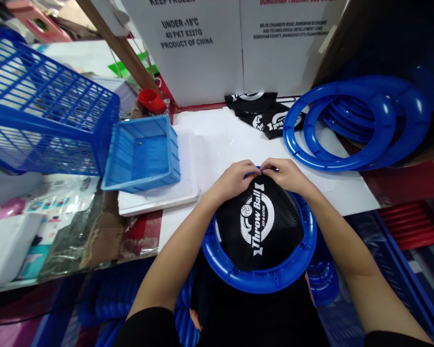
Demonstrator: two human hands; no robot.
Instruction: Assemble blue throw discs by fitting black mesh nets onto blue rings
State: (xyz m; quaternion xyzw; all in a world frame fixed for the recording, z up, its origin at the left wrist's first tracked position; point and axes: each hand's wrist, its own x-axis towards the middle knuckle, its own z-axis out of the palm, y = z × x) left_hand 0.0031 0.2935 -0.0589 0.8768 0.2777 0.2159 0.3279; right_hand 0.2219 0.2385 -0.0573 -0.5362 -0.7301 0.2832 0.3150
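A blue plastic ring [260,280] rests against my body at the table's front edge. Across its opening lies a black mesh net [278,231] printed with white "Throw Ball" lettering. My left hand [240,178] pinches the net at the ring's far rim, thumb and fingertips together. Right beside it, my right hand [284,174] pinches the same far edge, its fingertips almost touching the left ones. The far part of the rim is mostly hidden under my hands and the net.
More blue rings [342,161] lean in a cardboard box at the right, near several black printed nets [264,118]. A light blue bin [141,180] sits on white foam [159,205] at the left, beside a blue basket [50,106]. Behind stands a white carton [202,67].
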